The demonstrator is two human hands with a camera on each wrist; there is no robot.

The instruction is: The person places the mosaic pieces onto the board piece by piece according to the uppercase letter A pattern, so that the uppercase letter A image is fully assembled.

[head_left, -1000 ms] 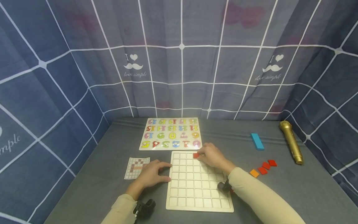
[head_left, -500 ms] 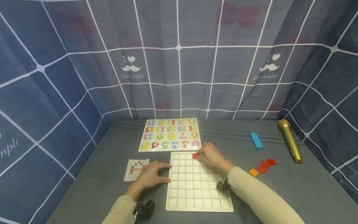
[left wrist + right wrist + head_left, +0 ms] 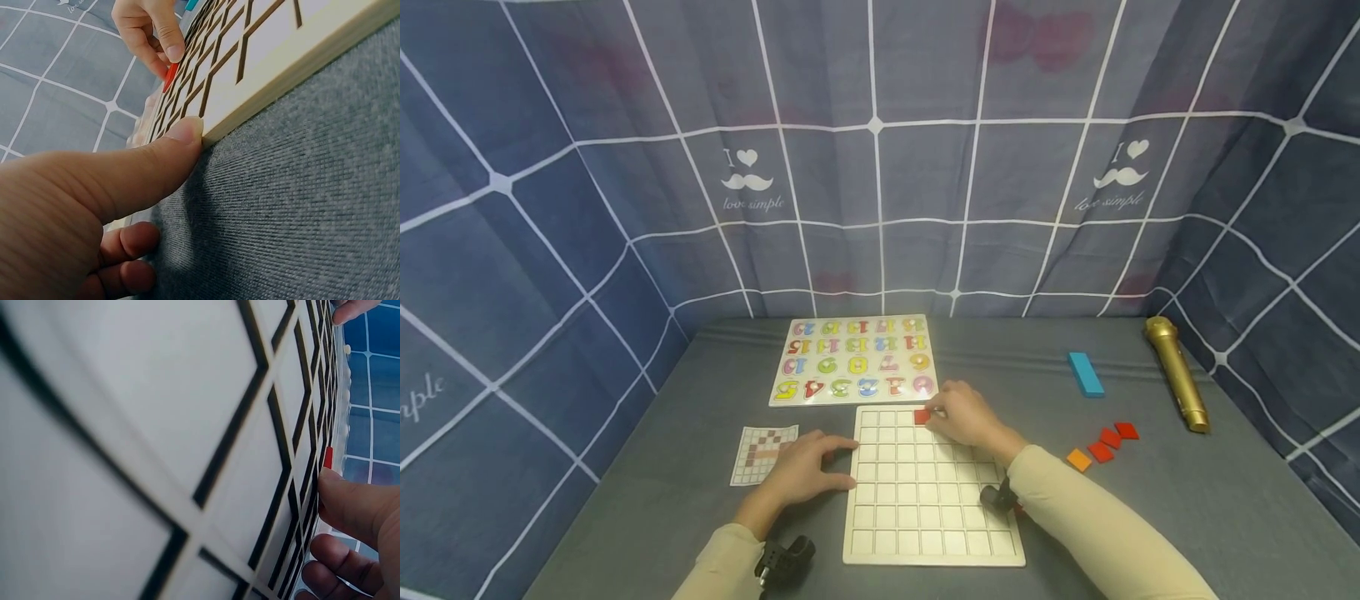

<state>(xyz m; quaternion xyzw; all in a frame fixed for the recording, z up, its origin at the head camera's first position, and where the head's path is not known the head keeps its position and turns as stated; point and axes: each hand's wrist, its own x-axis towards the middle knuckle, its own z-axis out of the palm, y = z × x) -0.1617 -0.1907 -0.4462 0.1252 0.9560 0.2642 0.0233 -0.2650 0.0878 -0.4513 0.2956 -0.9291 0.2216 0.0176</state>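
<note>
A pale wooden grid board (image 3: 917, 500) lies flat on the grey cloth in the head view. At its far row, my right hand (image 3: 966, 415) pinches a small red square tile (image 3: 921, 417) between thumb and fingers. In the right wrist view the red tile (image 3: 328, 457) shows as a thin strip above the thumb; the fingertips behind it are hidden. My left hand (image 3: 805, 471) rests at the board's left edge with its fingers spread. The left wrist view shows the left thumb (image 3: 169, 150) touching the board's corner edge.
A printed pattern card (image 3: 756, 457) lies partly under my left hand. Behind the grid board is a number puzzle board (image 3: 853, 399). To the right lie several loose tiles, one an orange tile (image 3: 1078, 460), a blue bar (image 3: 1086, 374) and a gold microphone (image 3: 1180, 375).
The head view has shifted slightly. Both hands, the red tile and the board keep the same places relative to each other.
</note>
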